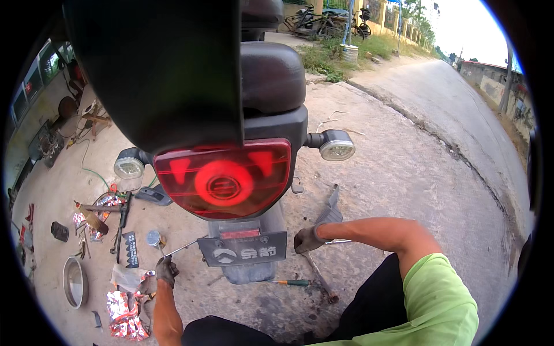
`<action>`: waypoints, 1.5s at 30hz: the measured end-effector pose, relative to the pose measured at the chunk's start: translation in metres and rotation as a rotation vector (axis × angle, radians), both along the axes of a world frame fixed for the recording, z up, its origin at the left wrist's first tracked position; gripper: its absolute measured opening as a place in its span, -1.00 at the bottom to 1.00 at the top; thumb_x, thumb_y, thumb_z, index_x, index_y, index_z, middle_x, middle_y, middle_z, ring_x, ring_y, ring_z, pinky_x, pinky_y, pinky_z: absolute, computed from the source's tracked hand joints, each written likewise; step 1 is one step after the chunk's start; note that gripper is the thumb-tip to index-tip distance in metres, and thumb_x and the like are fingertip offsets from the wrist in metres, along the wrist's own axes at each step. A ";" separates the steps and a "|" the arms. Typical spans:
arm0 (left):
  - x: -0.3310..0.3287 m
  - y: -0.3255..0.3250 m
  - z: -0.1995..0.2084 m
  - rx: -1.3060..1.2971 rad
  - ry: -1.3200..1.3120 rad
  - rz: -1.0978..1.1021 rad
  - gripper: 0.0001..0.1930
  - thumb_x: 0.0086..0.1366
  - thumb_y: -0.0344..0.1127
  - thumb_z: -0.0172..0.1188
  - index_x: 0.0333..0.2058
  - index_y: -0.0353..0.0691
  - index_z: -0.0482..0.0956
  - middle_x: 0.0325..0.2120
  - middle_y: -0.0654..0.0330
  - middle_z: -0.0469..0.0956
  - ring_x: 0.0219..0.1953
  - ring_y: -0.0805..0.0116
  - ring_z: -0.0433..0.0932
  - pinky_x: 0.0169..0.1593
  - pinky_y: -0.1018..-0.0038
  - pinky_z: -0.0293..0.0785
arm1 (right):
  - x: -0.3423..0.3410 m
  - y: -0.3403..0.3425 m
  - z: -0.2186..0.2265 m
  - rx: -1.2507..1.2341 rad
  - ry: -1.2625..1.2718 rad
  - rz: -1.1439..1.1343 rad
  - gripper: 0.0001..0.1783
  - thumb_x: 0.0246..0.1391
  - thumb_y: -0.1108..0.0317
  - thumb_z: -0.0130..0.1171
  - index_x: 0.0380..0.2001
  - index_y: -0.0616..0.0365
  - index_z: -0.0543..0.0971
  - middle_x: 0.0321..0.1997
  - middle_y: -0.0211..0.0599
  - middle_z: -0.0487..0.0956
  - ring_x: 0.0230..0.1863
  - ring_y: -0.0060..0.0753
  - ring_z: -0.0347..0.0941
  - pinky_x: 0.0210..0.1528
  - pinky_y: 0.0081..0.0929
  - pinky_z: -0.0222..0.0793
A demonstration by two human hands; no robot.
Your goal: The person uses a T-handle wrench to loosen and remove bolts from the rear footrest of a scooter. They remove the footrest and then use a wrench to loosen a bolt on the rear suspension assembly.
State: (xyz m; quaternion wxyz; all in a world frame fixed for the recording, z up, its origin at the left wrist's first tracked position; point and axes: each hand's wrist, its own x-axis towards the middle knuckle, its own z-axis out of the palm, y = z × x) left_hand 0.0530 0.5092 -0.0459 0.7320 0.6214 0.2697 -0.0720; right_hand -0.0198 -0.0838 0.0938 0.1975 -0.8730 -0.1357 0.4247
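Observation:
In front of me stands the rear of a motorbike or scooter, with a red tail light (222, 181) and a dark plate (245, 250) under it. My left hand (166, 270), in a dark glove, is closed around a thin silver rod-shaped tool (186, 247) whose far end reaches the plate's left edge. At the plate's right edge is my gloved right hand (307, 239), fingers curled; the plate's side and the hand hide what they grip. A silver rod (337, 241) shows beyond that wrist. Below it lies a rusty metal bar (322, 279).
A screwdriver (297, 282) lies under the plate. To the left are a metal basin (75, 282), a small tin (154, 238), crumpled red-and-white wrappers (124, 314) and a hammer-like tool (122, 210). A grey plastic part (330, 206) rests on the concrete at right.

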 end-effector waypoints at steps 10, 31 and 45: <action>-0.062 -0.066 0.251 0.344 -0.360 -0.538 -0.58 0.30 -0.44 0.12 0.13 -0.38 0.51 -0.64 0.28 0.47 -0.71 0.48 0.44 -0.59 0.55 0.39 | -0.003 -0.033 0.068 0.234 0.144 -0.321 -0.46 0.22 0.08 0.15 0.14 0.23 0.56 -0.02 -0.25 0.66 -0.04 -0.40 0.61 -0.01 -0.39 0.55; -0.149 -0.255 0.263 -0.463 0.437 -1.047 -0.38 0.39 -0.32 0.23 0.33 -0.31 0.20 -0.03 -0.08 0.57 -0.04 0.06 0.65 0.00 0.19 0.62 | -0.103 0.036 0.086 0.999 0.653 -0.234 -0.07 0.21 -0.33 0.12 0.37 0.18 0.30 0.10 -0.23 0.51 0.01 -0.32 0.53 -0.02 -0.35 0.57; -0.135 -0.359 0.234 0.000 0.152 -1.353 -0.42 0.50 -0.34 0.00 0.42 -0.17 0.06 0.03 0.08 0.54 -0.03 0.34 0.57 0.01 0.40 0.54 | -0.092 0.003 0.096 0.284 0.028 -0.348 -0.01 0.01 -0.42 0.21 0.26 0.17 0.43 -0.04 0.11 0.65 0.03 0.03 0.60 0.09 -0.17 0.48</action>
